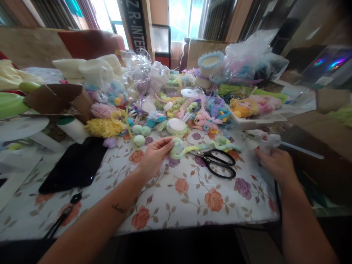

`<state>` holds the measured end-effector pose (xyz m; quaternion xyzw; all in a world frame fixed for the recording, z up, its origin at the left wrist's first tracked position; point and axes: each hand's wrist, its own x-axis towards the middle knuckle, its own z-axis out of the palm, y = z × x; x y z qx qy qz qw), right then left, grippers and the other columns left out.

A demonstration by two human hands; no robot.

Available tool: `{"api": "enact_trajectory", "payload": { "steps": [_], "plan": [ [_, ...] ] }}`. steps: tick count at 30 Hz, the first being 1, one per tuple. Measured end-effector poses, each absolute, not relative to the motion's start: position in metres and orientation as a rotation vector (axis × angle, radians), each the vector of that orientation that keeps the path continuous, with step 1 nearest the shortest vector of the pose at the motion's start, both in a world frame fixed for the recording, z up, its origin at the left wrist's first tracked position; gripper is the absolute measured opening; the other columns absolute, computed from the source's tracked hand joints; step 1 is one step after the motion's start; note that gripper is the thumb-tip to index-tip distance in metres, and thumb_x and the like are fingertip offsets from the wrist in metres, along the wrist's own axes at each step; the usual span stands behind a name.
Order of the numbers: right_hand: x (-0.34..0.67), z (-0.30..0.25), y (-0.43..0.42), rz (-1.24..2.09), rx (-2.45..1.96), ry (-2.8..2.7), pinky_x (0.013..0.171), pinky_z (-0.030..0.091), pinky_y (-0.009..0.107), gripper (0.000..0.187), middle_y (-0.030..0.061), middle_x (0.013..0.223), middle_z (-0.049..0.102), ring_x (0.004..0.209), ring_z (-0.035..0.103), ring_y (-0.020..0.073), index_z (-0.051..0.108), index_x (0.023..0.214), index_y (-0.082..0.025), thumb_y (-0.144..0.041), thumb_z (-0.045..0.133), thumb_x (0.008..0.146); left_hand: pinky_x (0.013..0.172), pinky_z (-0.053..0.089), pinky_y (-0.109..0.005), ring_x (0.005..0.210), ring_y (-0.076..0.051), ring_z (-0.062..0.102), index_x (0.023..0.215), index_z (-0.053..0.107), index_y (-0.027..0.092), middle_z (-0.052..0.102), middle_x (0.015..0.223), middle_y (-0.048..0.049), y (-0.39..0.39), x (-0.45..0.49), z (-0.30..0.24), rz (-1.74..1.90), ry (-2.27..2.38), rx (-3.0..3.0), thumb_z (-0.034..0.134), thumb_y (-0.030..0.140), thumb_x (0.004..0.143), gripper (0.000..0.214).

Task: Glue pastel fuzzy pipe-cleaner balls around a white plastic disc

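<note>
My left hand (pixel 157 153) pinches a fuzzy strip (pixel 177 147), likely steadying it; beyond the scissors (pixel 220 162), my right hand (pixel 278 165) grips a glue gun (pixel 271 140).

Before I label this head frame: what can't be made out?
- Head view: pinched part of the pastel strip, hidden by fingers of the left hand.
- Head view: tips of the scissors, hidden by the strip.
- Head view: how the right hand meets the white tool, blurred.
- Head view: contents of the brown box, hidden by its walls.
- Head view: full lettering on the black sign, cut off by the top edge.
</note>
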<state>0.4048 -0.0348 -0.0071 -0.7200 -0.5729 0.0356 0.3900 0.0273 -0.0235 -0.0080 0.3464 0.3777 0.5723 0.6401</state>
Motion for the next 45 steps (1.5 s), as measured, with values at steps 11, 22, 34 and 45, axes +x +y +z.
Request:
{"api": "enact_trajectory", "payload": {
  "steps": [11,22,34,45],
  "plan": [
    [0.228,0.009,-0.102,1.373,-1.389,-0.985,0.03,0.036,0.023,0.032,0.0006,0.051,0.062,0.033,0.048,0.0117,0.073,0.089,-0.013,-0.041,0.069,0.072,0.075,0.053,-0.022,0.076,-0.013,0.067,0.087,0.078,0.015,0.076,0.081,-0.0046,-0.021,0.026,-0.013,1.37,0.83,0.741,0.087,0.027,0.061,0.03],
    [0.215,0.004,-0.112,1.522,-1.43,-1.033,0.024,0.022,0.017,0.038,-0.0032,0.046,0.055,0.027,0.038,0.0078,0.07,0.099,-0.014,-0.046,0.061,0.08,0.066,0.052,-0.019,0.07,-0.011,0.066,0.088,0.077,0.015,0.075,0.081,-0.0039,-0.024,0.029,-0.013,1.316,0.795,0.745,0.085,0.023,0.066,0.025],
    [0.212,0.004,-0.112,1.466,-1.44,-1.038,0.024,0.019,0.017,0.032,-0.0032,0.045,0.055,0.026,0.037,0.0078,0.066,0.082,-0.015,-0.047,0.06,0.081,0.066,0.053,-0.02,0.069,-0.011,0.066,0.089,0.077,0.014,0.074,0.081,-0.0044,-0.027,0.031,-0.01,1.293,0.782,0.743,0.082,0.019,0.07,0.021],
    [0.21,0.004,-0.111,1.45,-1.473,-1.041,0.023,0.021,0.018,0.031,-0.0034,0.043,0.055,0.025,0.037,0.008,0.066,0.08,-0.015,-0.046,0.059,0.079,0.065,0.054,-0.02,0.069,-0.011,0.067,0.087,0.076,0.015,0.075,0.078,-0.0035,-0.026,0.032,-0.009,1.281,0.77,0.725,0.085,0.02,0.067,0.022]
  ]
}}
